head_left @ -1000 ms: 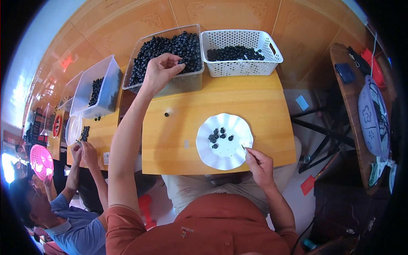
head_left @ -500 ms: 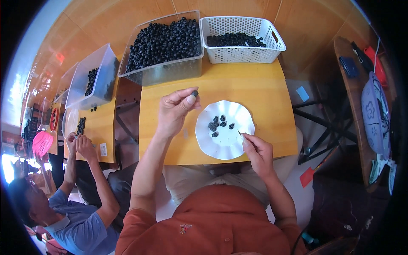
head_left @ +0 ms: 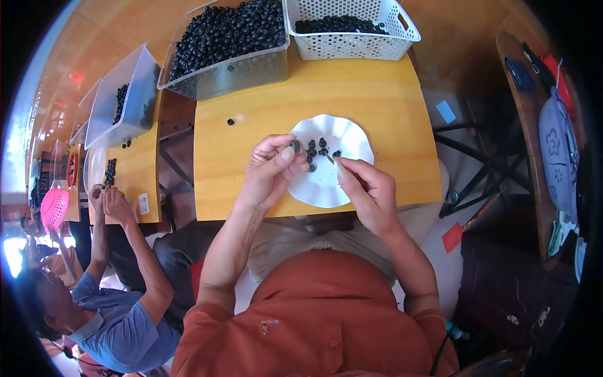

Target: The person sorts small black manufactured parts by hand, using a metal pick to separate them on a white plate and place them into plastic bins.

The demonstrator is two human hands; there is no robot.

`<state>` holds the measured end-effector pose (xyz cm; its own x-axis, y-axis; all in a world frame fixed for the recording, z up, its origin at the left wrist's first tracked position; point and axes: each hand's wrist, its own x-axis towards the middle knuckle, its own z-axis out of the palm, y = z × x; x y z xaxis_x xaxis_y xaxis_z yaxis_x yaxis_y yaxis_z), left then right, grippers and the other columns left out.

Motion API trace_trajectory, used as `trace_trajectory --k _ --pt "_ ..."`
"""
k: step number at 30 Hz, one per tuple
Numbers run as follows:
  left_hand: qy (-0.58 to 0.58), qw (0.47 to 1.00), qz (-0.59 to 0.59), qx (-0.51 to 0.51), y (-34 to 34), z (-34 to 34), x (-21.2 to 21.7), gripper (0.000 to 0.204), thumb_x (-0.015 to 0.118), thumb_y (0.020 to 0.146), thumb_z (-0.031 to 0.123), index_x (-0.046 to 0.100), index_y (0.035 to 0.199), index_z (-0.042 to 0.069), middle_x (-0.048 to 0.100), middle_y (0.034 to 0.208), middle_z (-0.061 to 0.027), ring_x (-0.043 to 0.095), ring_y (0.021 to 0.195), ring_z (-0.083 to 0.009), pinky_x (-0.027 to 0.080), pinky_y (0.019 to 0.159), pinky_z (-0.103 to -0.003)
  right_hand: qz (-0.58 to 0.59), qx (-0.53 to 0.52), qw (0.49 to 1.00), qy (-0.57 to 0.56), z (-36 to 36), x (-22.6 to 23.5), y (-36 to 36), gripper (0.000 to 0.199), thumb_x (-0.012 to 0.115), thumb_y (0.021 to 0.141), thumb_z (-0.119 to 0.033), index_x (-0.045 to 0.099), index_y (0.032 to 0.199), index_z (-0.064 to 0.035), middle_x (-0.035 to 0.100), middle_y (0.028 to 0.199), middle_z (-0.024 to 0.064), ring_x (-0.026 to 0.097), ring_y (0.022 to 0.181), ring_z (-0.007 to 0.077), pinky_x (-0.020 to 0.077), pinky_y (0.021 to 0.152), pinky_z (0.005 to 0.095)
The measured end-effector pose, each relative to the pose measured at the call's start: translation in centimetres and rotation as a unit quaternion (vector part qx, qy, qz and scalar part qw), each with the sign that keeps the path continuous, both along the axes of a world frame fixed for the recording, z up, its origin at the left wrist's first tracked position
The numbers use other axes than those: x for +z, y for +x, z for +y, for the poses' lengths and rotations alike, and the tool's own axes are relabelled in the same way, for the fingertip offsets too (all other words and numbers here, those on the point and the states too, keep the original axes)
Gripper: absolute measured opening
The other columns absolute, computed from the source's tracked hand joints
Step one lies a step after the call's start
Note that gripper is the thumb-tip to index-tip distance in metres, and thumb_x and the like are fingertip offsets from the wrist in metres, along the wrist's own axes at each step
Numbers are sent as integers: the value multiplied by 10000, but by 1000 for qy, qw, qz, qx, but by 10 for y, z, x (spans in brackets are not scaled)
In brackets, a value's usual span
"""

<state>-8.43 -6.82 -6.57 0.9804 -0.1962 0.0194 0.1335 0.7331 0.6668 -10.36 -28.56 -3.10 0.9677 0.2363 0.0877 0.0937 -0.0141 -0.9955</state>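
Note:
Between the thumb and fingertips of my left hand [head_left: 267, 173] is a small, round black rubber-like piece [head_left: 295, 145], held over the left side of a white wavy-edged plate [head_left: 323, 195]. My right hand [head_left: 374, 191] pinches a thin, short pointed tool [head_left: 331, 159], whose exact kind is too small to make out. Its tip points up and left, above the plate and apart from the held piece. On the plate lie several black pieces [head_left: 323, 151], partly covered by my left fingers. One loose black piece [head_left: 230, 122] lies on the wooden table to the left.
A clear bin [head_left: 242, 80] heaped with black pieces and a white perforated basket [head_left: 352, 49] with more of them stand along the table's far edge. At left, a person in a blue shirt [head_left: 125, 330] works at another table. A shelf [head_left: 526, 138] stands at right.
My left hand has come down and right, bringing the held piece close to the right hand's tool. The loose piece on the table now shows. The whole view has shifted slightly.

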Motion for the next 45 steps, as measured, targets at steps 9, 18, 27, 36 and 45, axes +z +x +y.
trace_trajectory --k 9,18,27,36,45 --pt "-69 997 25 -24 -14 -14 -10 215 657 945 79 679 1158 59 673 1064 -102 662 926 -188 579 824 -349 -101 2 994 -40 10 -7 1 275 662 964 -116 662 1164 74 686 920 101 603 769 98 482 680 233" --pt "-121 991 26 -56 -20 -19 -17 209 621 966 72 661 1168 33 700 1083 -109 700 951 -194 577 856 -374 -156 -6 984 -87 13 -9 1 251 691 931 -156 684 1120 10 689 848 137 660 652 204 509 590 307" --pt "-134 989 35 -56 -24 -19 -24 194 604 977 76 664 1160 87 682 1161 -106 694 980 -185 564 871 -378 -187 -3 975 -124 12 -10 1 245 702 919 -157 683 1118 -14 667 810 115 617 579 205 475 520 325" --pt "-137 988 47 -44 -30 -20 -22 180 598 993 110 663 1158 79 681 1161 -122 698 957 -178 575 867 -370 -206 4 969 -134 11 -10 1 253 706 915 -155 685 1125 -16 663 804 117 631 598 224 488 534 334" --pt "-75 997 3 -24 -35 -16 -11 124 639 965 91 675 1073 43 688 1003 -142 686 861 -206 576 775 -350 -203 -7 966 -161 10 -8 0 254 696 926 -99 684 1125 59 661 799 112 605 660 161 481 608 295"
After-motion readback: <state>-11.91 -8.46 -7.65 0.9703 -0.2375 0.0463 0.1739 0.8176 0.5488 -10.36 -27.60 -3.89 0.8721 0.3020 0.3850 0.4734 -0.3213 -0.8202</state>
